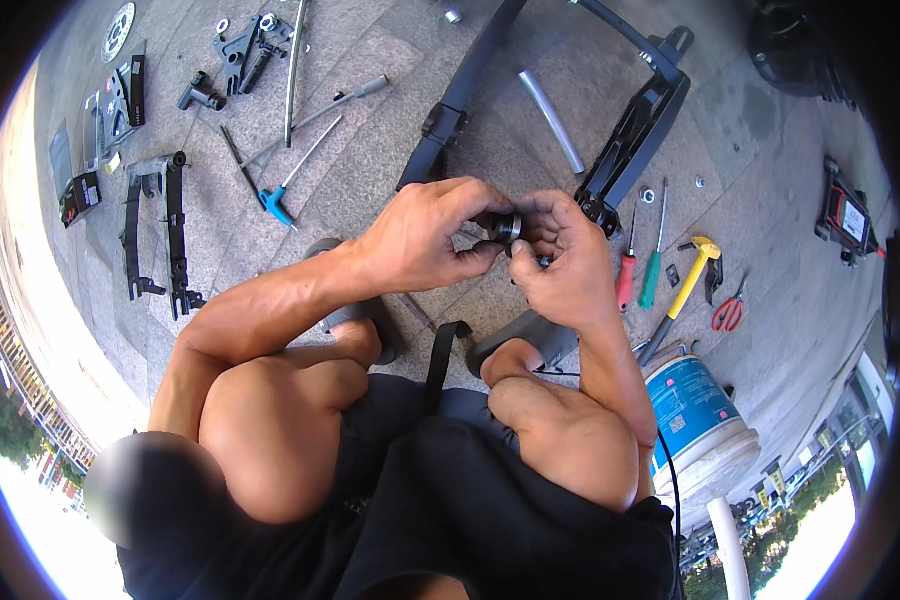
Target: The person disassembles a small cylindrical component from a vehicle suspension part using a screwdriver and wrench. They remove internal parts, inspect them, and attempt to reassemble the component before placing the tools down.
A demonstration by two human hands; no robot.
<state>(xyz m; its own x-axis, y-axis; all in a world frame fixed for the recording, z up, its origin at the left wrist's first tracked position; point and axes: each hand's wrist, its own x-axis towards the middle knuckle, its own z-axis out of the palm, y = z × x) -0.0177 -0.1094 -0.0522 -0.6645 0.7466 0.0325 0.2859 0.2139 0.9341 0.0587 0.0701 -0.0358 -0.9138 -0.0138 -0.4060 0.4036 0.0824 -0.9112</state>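
Note:
In front of my knees both hands meet around a small black cylindrical part with a shiny metal ring (510, 228). My left hand (435, 235) pinches its left side between thumb and fingers. From the other side my right hand (562, 250) grips it, fingers curled. Much of the part is hidden by my fingertips, and they look smudged dark. Just beyond my right hand lies a black metal frame (635, 125) with two long arms, and a silver tube (552, 120) rests between those arms.
Right of my hands lie a red-handled screwdriver (626, 280), a green-handled screwdriver (653, 280), a yellow-headed hammer (685, 290) and red-handled pliers (728, 315). A blue-and-white bucket (695, 405) stands by my right knee. Leftward are a blue T-handle wrench (276, 205) and a smaller black frame (177, 235).

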